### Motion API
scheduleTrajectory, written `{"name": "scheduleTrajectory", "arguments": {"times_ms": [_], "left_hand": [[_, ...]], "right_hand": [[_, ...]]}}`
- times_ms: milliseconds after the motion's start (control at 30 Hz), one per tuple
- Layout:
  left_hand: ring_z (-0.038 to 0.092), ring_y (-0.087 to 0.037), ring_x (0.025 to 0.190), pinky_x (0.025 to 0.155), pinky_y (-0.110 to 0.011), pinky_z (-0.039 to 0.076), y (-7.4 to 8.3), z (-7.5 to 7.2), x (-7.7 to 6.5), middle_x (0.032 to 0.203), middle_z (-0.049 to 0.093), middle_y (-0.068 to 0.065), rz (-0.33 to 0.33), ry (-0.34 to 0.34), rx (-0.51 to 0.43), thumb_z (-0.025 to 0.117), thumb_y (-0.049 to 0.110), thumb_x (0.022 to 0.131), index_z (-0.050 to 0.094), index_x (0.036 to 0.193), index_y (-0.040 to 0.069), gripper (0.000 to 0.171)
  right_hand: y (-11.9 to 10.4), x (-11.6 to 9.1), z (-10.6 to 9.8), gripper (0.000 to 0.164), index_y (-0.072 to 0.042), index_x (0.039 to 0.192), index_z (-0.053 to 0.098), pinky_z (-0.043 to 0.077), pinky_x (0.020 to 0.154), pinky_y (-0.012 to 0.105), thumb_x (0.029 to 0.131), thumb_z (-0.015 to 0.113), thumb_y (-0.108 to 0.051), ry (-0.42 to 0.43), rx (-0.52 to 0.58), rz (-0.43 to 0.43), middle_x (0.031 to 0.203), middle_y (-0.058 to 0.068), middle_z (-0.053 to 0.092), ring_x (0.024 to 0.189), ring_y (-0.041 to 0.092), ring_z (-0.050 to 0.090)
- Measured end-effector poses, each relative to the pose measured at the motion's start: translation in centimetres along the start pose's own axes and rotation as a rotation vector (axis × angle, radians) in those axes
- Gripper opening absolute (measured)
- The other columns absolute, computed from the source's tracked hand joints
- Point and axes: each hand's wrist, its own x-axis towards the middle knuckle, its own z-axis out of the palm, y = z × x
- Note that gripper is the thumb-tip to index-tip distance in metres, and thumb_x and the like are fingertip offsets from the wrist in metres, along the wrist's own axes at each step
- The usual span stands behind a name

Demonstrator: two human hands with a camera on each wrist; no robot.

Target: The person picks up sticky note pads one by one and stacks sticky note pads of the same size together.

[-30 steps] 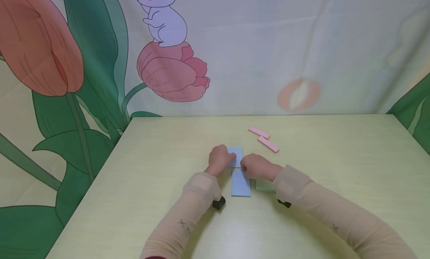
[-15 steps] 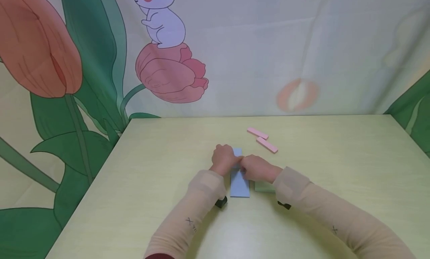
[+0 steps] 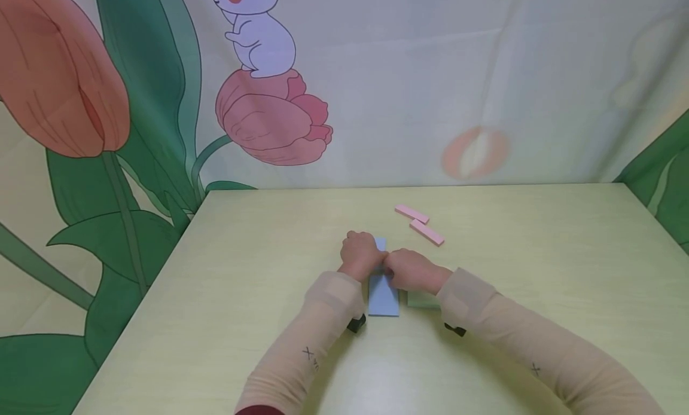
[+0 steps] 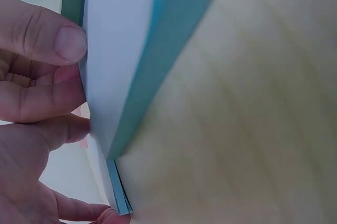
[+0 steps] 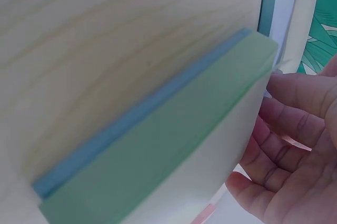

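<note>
Two light-blue sticky note pads lie in line on the table, a near pad [image 3: 383, 298] and a far pad [image 3: 380, 243]. My left hand [image 3: 362, 253] grips the far pad at its left side, thumb reaching over toward the right hand. In the left wrist view that pad's thin edge [image 4: 120, 187] shows slightly parted layers. My right hand [image 3: 411, 268], fingers curled, pinches blue paper where the two pads meet; its fingertips are partly hidden. The hands touch. Under the right wrist lies a green pad [image 3: 422, 299], with a blue layer [image 5: 142, 111] along its bottom edge.
Two narrow pink pads, one farther [image 3: 411, 213] and one nearer [image 3: 427, 232], lie behind the right hand. The pale wooden table [image 3: 258, 271] ends at a printed cloth [image 3: 387, 104] at the back. A black wrist camera [image 3: 356, 323] hangs below the left cuff.
My left hand has moved right over the far blue pad, and its thumb now meets my right hand. The right hand stays nearly still; the head view shifts slightly.
</note>
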Motion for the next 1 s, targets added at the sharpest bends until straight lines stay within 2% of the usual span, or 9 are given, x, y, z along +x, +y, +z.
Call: {"name": "scheduleTrajectory", "arguments": {"times_ms": [400,600,733,1000], "left_hand": [[0.048,-0.021,0.078,0.059,-0.028,0.041,-0.6,0.1,0.3,0.090,0.051,-0.012,-0.014,0.021,-0.086,0.063,0.046,0.071,0.060,0.084,0.003,0.044],[0.048,-0.020,0.079,0.057,-0.028,0.040,-1.1,-0.5,0.5,0.091,0.054,-0.011,0.005,0.025,-0.093,0.062,0.047,0.070,0.060,0.082,0.004,0.045],[0.048,-0.020,0.079,0.055,-0.027,0.040,-1.3,-1.1,0.3,0.093,0.055,-0.012,0.003,0.014,-0.090,0.062,0.048,0.070,0.061,0.079,0.005,0.044],[0.046,-0.019,0.073,0.049,-0.025,0.034,-2.2,-0.9,0.0,0.085,0.054,-0.010,0.026,0.008,-0.091,0.062,0.046,0.069,0.057,0.066,0.007,0.039]], "right_hand": [[-0.2,0.0,0.0,0.018,-0.010,0.064,0.047,0.023,0.051,0.023,0.075,0.057,0.000,-0.019,-0.009,0.017,0.057,-0.003,0.032,0.055,0.013,0.032],[-0.1,0.0,-0.1,0.006,-0.006,0.073,0.059,0.030,0.055,0.023,0.075,0.058,-0.001,-0.020,-0.031,0.011,0.064,-0.002,0.047,0.060,0.013,0.039],[-0.2,0.0,-0.2,0.006,-0.005,0.076,0.062,0.035,0.057,0.024,0.075,0.059,-0.001,-0.021,-0.032,0.015,0.068,0.000,0.053,0.061,0.014,0.042],[-0.3,-0.1,-0.1,0.008,-0.004,0.081,0.065,0.045,0.065,0.030,0.076,0.059,-0.001,-0.027,-0.042,0.019,0.077,0.003,0.062,0.065,0.014,0.046]]}}
